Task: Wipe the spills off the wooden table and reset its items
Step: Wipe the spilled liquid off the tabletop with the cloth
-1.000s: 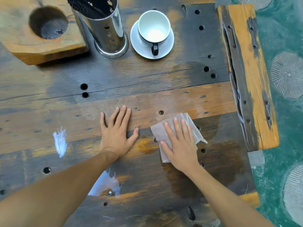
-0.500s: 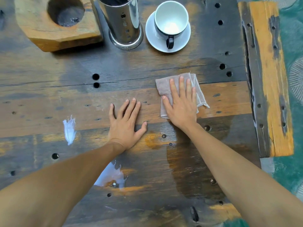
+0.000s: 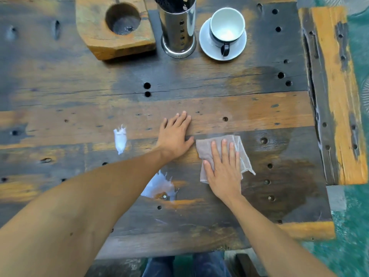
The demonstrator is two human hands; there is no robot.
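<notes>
My right hand (image 3: 223, 168) lies flat on a grey-brown cloth (image 3: 205, 148), pressing it onto the wooden table (image 3: 79, 100). My left hand (image 3: 174, 134) rests flat on the wood just left of the cloth, fingers spread, holding nothing. One white spill (image 3: 120, 138) sits left of my left hand. A larger white spill (image 3: 157, 186) shows below my left forearm, partly hidden by it. A dark wet patch (image 3: 279, 182) spreads to the right of the cloth.
At the back stand a wooden block with a round hollow (image 3: 111, 31), a perforated steel utensil holder (image 3: 178, 31) and a white cup (image 3: 226, 27) on a saucer (image 3: 237, 49). The table's right edge plank (image 3: 337, 96) borders a green floor.
My right hand slid the cloth away from me, then pulled it back toward me, ending beside my left thumb. My left hand stayed flat in place.
</notes>
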